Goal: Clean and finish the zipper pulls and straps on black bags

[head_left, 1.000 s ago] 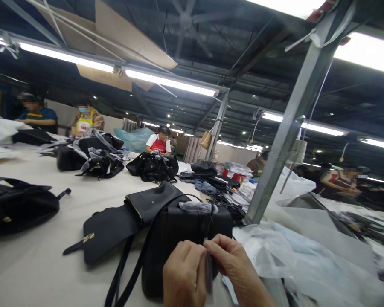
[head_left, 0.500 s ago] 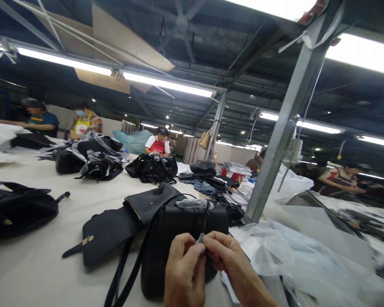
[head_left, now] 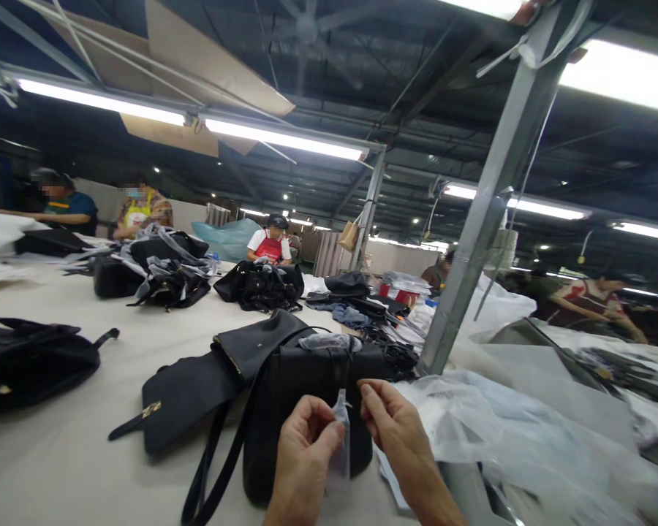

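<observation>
A black leather backpack (head_left: pixel 301 383) lies before me on the pale table, its long strap (head_left: pixel 235 446) trailing off to the left. Between the thumb and fingers of my left hand (head_left: pixel 307 449) is a clear plastic wrap (head_left: pixel 341 420), which hangs over the bag's face. Just to the right, my right hand (head_left: pixel 398 431) is apart from the wrap, thumb and forefinger pinched together. Whether anything is in that pinch I cannot make out. Grey film (head_left: pixel 330 341) covers the handle at the bag's top. The flap with a gold buckle (head_left: pixel 189 402) belongs to another black bag beside it.
A metal post (head_left: pixel 463 241) rises beyond the right side of the bag. Crumpled clear plastic (head_left: pixel 488 416) lies at the right. Several black bags (head_left: pixel 263 285) are heaped farther back, and one more (head_left: pixel 33 361) sits at far left. Co-workers sit or stand around the tables.
My hands, together on the plastic wrap before, have parted. The right hand has moved up and right, off the wrap; more of the wrap now shows beside my left hand.
</observation>
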